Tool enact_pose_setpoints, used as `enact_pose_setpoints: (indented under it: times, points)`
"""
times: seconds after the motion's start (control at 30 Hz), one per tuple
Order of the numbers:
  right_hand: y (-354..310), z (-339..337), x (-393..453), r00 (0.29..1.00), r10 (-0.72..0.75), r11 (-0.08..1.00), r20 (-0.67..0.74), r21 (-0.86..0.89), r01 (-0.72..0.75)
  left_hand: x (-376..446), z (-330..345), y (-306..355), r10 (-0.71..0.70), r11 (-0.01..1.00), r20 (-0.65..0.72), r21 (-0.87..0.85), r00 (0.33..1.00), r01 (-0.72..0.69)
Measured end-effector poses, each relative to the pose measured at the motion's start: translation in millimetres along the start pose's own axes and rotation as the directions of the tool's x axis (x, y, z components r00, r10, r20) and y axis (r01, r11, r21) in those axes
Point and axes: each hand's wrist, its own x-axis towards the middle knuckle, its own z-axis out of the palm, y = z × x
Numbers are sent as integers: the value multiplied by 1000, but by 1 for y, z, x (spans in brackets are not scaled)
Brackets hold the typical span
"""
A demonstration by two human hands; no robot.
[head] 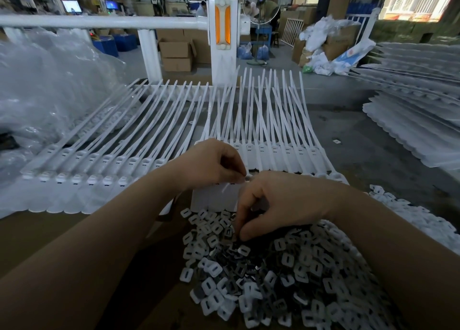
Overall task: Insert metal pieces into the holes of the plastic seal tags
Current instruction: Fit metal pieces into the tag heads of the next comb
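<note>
Your white tags (263, 153) lay side by side in rows, flat heads toward you, long thin tails fanning away. The metal pieces (273, 275), small squarish plates with a slot in each, sat heaped just below the tags.

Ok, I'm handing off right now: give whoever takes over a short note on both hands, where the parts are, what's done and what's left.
Left hand: fingers curled, pinching something small at the head of a tag in the centre strip of seal tags; what it pinches is too small to tell.
Right hand: fingertips down in the pile of metal pieces, picking one.
Second strip of seal tags lies to the left; more stacked strips to the right.
Done: cannot tell which holes are filled.
Left: keep feeding pieces into tag heads, working along the strip.
</note>
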Motion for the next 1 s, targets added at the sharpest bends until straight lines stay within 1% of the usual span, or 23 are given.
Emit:
enact_pose_setpoints:
  times: [0.1, 0.13, 0.2, 0.3, 0.33, 0.4, 0.47, 0.5, 0.6, 0.67, 0.73, 0.87, 1.0]
  points:
    - [2, 0, 0, 999, 8, 1000, -48, 10, -8, 0, -3, 0, -11, 999, 26, 33, 1000, 10]
    - [3, -1, 1, 996, 15, 1000, -91, 22, -13, 0, -5, 1, -18, 999, 37, 46, 999, 16]
    - [5, -1, 1, 974, 50, 997, -223, 72, -35, 0, -9, 0, -33, 997, 60, 69, 998, 29]
    - [11, -4, 4, 886, 144, 977, -440, 206, -56, -4, -17, -3, -73, 995, 90, 73, 993, 67]
    - [13, -4, 4, 848, 184, 966, -496, 252, -62, -6, -19, -3, -82, 995, 94, 68, 992, 76]
    - [17, -5, 5, 777, 273, 933, -567, 354, -70, -6, -23, -4, -90, 995, 99, 61, 991, 84]
    - [20, -6, 4, 726, 350, 890, -591, 452, -62, -6, -24, -3, -94, 995, 107, 47, 990, 89]
    - [21, -6, 4, 712, 375, 873, -593, 484, -56, -6, -23, -2, -90, 996, 111, 33, 990, 86]
    - [21, -6, 4, 701, 404, 846, -588, 531, -42, -6, -22, 4, -66, 995, 116, -67, 991, 75]
    - [20, -7, 4, 700, 408, 845, -586, 532, -47, -6, -21, 9, -60, 988, 101, -136, 993, 74]
    - [20, -6, 5, 700, 407, 852, -586, 520, -60, -6, -21, 11, -68, 983, 78, -165, 995, 80]
    - [19, -5, 6, 712, 386, 880, -586, 466, -94, -7, -18, 12, -73, 980, 46, -182, 996, 80]
    - [20, -4, 6, 718, 364, 890, -593, 449, -81, -6, -17, 13, -96, 983, 62, -153, 993, 104]
